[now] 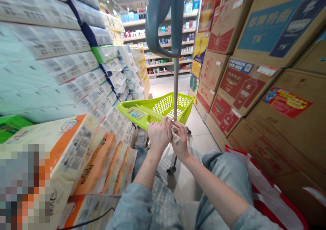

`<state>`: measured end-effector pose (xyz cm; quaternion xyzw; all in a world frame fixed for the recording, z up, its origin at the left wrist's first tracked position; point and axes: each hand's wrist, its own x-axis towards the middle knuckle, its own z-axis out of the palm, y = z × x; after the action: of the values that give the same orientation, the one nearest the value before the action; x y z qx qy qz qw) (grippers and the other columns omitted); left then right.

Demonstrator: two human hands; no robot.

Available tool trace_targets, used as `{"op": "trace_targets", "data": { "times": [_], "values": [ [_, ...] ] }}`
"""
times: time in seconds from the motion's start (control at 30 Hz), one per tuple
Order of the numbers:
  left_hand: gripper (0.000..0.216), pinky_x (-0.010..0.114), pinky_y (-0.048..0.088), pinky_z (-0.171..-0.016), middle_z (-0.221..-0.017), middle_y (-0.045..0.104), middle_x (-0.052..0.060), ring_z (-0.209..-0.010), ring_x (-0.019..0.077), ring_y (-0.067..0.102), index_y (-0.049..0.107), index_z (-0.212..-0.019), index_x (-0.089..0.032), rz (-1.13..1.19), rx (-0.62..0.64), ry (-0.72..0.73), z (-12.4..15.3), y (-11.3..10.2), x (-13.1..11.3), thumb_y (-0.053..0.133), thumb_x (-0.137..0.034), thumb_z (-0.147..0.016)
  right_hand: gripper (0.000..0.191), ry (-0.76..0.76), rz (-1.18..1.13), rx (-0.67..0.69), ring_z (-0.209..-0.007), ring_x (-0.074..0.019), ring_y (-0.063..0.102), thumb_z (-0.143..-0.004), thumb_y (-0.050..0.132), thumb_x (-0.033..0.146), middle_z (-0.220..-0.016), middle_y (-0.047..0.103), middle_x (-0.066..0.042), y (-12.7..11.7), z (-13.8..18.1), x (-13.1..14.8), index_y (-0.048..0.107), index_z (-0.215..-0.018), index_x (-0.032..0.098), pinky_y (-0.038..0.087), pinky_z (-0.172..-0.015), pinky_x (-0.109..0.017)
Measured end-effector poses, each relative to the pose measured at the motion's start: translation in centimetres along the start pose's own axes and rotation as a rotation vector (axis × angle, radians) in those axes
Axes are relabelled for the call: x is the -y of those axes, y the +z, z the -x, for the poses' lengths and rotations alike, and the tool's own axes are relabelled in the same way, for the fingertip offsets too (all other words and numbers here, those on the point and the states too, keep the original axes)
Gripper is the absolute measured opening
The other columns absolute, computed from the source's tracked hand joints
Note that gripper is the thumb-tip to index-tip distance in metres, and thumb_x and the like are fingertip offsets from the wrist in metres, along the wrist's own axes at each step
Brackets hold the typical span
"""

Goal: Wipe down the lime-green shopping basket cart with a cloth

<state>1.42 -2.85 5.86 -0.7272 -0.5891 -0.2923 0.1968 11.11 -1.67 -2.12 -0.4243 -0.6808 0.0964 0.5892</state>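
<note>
My left hand (160,134) and my right hand (180,140) meet in front of a metal pole (175,84), fingers pinched close together. From the right hand's fingers hangs a crumpled white strip (175,136); whether it is cloth, paper or plastic I cannot tell. The left fingertips press at its upper end, beside the pole. Just beyond the hands is a lime-green wheeled shopping basket (155,104) with perforated walls. A grey-blue loop handle (150,26) tops the pole. What lies between the fingertips is mostly hidden.
Wrapped tissue packs (84,39) are stacked high on the left, with orange-and-cream packs (95,162) nearer me. Cardboard cartons (265,29) form a wall on the right. A red-and-white bag (265,186) lies by my right leg. Stocked shelves (163,36) stand across the aisle's far end.
</note>
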Motion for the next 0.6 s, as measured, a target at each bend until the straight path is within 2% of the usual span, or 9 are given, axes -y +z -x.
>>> {"op": "trace_targets", "data": {
  "times": [0.1,0.17,0.23,0.43,0.6],
  "values": [
    [0.039,0.031,0.033,-0.072,-0.064,0.065,0.005,-0.062,0.0176,0.059,0.057,-0.111,-0.015,0.017,0.006,-0.012,0.0,-0.1,0.1,0.026,-0.033,-0.096,0.030,-0.097,0.063,0.065,-0.110,-0.0241,0.048,-0.088,0.043,0.025,-0.108,0.061,-0.008,-1.3,-2.0,0.3,0.060,-0.112,0.025,0.041,-0.097,-0.043],
    [0.040,0.031,0.033,-0.073,-0.064,0.065,0.005,-0.062,0.0180,0.060,0.056,-0.113,-0.014,0.022,0.013,-0.024,-0.1,-0.1,0.2,0.025,-0.033,-0.096,0.028,-0.122,0.134,0.162,-0.108,-0.0258,0.047,-0.086,0.047,0.025,-0.106,0.062,-0.009,-2.0,-3.0,0.3,0.064,-0.107,0.024,0.040,-0.096,-0.045],
    [0.041,0.031,0.033,-0.073,-0.066,0.065,0.006,-0.064,0.0183,0.061,0.055,-0.114,-0.013,0.020,0.016,-0.029,-0.2,0.0,0.2,0.025,-0.034,-0.096,0.027,-0.119,0.199,0.202,-0.106,-0.0276,0.046,-0.084,0.050,0.026,-0.108,0.062,-0.011,-2.3,-3.4,0.3,0.066,-0.105,0.021,0.039,-0.095,-0.047],
    [0.043,0.031,0.033,-0.071,-0.064,0.064,0.006,-0.061,0.0185,0.061,0.054,-0.117,-0.012,-0.010,0.010,-0.046,-0.2,0.0,0.1,0.024,-0.035,-0.096,0.027,-0.067,0.243,0.141,-0.100,-0.0272,0.047,-0.085,0.047,0.021,-0.105,0.055,-0.014,-2.8,-2.9,0.5,0.066,-0.104,0.017,0.046,-0.085,-0.042],
    [0.045,0.031,0.033,-0.072,-0.065,0.065,0.007,-0.063,0.0188,0.061,0.053,-0.118,-0.011,-0.011,0.036,-0.079,-0.2,-0.3,-0.2,0.022,-0.036,-0.097,0.028,-0.145,0.126,0.167,-0.096,-0.0231,0.049,-0.082,0.047,0.016,-0.100,0.055,-0.010,-3.4,-3.0,1.5,0.065,-0.102,0.019,0.047,-0.085,-0.039]
  ]
}}
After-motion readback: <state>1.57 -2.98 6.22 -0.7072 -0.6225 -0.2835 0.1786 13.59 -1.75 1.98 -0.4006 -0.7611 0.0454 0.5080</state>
